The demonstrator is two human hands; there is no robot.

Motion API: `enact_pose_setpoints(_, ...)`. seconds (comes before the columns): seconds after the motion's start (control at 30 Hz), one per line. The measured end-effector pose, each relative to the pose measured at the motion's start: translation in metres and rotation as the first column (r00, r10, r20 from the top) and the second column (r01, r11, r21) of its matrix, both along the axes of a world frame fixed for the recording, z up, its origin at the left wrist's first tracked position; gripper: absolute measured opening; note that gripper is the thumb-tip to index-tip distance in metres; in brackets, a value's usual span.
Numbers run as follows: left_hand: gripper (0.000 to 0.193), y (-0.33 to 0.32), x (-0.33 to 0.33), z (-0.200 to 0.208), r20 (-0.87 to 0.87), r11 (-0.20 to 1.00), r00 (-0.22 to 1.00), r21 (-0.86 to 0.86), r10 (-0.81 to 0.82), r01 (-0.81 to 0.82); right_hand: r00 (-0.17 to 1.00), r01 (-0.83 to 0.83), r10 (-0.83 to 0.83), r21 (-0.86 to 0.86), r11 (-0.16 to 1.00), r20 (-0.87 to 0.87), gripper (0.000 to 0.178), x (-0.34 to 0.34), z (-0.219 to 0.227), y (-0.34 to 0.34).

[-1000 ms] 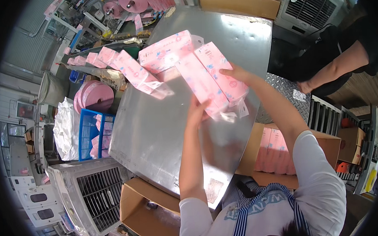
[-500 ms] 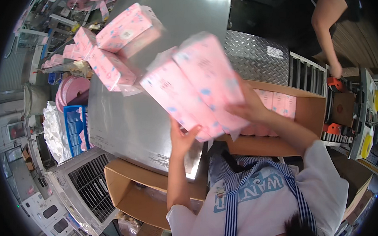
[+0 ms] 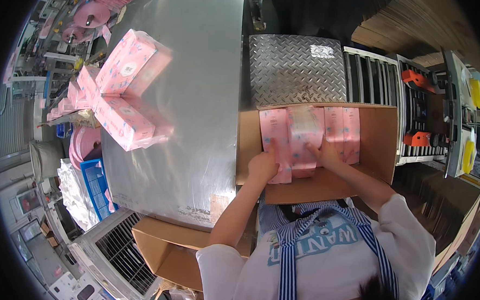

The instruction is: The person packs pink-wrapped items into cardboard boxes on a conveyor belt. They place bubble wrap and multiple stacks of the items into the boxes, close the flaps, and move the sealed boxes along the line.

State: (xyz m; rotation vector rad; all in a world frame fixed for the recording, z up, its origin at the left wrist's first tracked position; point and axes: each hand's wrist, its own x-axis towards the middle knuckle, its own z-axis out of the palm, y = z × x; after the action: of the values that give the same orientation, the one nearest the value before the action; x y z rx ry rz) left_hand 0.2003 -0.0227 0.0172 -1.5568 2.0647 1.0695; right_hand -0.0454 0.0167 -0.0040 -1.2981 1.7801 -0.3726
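Note:
An open cardboard box stands in front of me with several pink patterned packs, like tissue packs, in it. My left hand grips a pink pack at the box's left end, its fingers partly hidden. Beside that lies another pink pack, tilted and higher than its neighbours. My right hand holds this one by its right side, thumb on its face. To its right, more pink packs stand side by side in the box.
At left is a metal table bearing pink packs near its far-left edge. Beyond the box are a diamond-plate panel and a roller conveyor. A second open carton sits below the table, near a blue basket.
Both hands have moved right and down from above the table, carrying two pink packs into the box. My view has shifted right, and the other person's arm has mostly left it.

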Motion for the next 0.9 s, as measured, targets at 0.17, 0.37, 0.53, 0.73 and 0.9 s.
enact_pose_setpoints(0.17, 0.063, -0.014, -0.042, -0.012, 0.106, 0.948, 0.943, -0.058, 0.316, -0.311, 0.995, -0.051, 0.075, 0.292, 0.955, -0.070, 0.076, 0.013, -0.013, -0.065)
enact_pose_setpoints(0.37, 0.032, -0.094, 0.076, 0.058, -0.134, 0.778, 0.949, -0.547, 0.286, -0.311, 0.963, -0.260, 0.243, 0.167, 0.951, 0.119, 0.076, 0.001, -0.075, -0.083)
enact_pose_setpoints(0.53, 0.071, -0.174, 0.291, 0.094, 0.048, 0.240, 0.577, -0.934, 0.816, -0.263, 0.406, -0.701, 0.838, 0.463, 0.542, -0.365, 0.050, 0.061, 0.035, -0.131)
enact_pose_setpoints(0.73, 0.101, -0.165, 0.342, 0.096, 0.024, 0.411, 0.540, -0.678, 0.841, -0.609, 0.569, -0.797, 0.822, -0.252, 0.549, -0.010, 0.034, 0.218, 0.102, -0.207)
enact_pose_setpoints(0.9, 0.092, -0.137, 0.325, 0.152, -0.119, 0.675, 0.740, -0.337, 0.662, -0.657, 0.588, -0.786, 0.658, -0.522, 0.330, -0.471, 0.052, 0.328, 0.103, -0.316)
